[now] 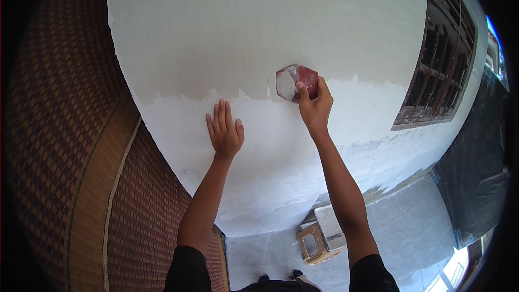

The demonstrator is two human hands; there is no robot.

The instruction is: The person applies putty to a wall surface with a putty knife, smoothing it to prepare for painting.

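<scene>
In front of me is a wall [259, 146], white in its lower part and greyish above, with a ragged line of coating between the two. My right hand [315, 105] grips a red, roughly hexagonal putty scraper [309, 78] by its lower right edge, thumb on the near face. Whitish putty is smeared over the scraper's left half. The tool is held at the ragged line; whether its far edge touches the wall cannot be made out. To its left, my left hand [226, 132] is stretched out against the white area, empty, fingertips near the ragged line.
Brown woven matting [146, 194] runs along the left. A dark wooden window [440, 65] with a barred frame is at the right, above a hanging black sheet [473, 157]. Low by the wall's base stands a tan plastic stool [313, 244] beside a pale, block-shaped object [328, 220] on grey floor sheeting [400, 227].
</scene>
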